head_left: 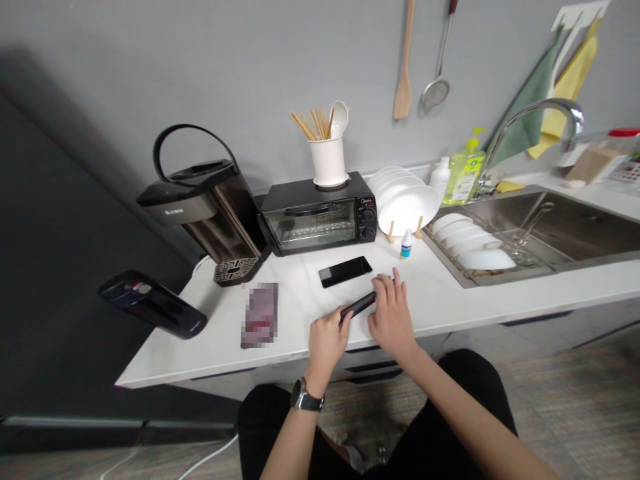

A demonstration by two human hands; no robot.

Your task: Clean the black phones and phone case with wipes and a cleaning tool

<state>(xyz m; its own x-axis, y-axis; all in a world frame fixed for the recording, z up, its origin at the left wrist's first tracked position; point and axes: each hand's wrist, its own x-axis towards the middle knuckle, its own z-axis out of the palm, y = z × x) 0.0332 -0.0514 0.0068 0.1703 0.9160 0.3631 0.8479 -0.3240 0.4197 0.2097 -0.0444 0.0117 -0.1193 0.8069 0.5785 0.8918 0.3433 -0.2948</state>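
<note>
A slim black stick-shaped object (359, 306) with a hint of red lies low over the white counter, slanting between my hands; its exact kind is not clear. My left hand (327, 339), with a watch on the wrist, is closed around its near end. Over the far end is my right hand (393, 312), fingers curved onto it and the index finger stretched forward, hiding much of that end. Just beyond them a black smartphone (345, 271) rests flat. A small white-and-blue bottle (406, 245) stands upright past my right fingertips.
At the back are a water dispenser (215, 213), a toaster oven (317, 213) bearing a utensil pot (329, 162), and racked plates (407, 207). A dark flask (153, 303) and blurred purple item (260, 315) are left. The sink (590, 227) with bowls (473, 241) is right.
</note>
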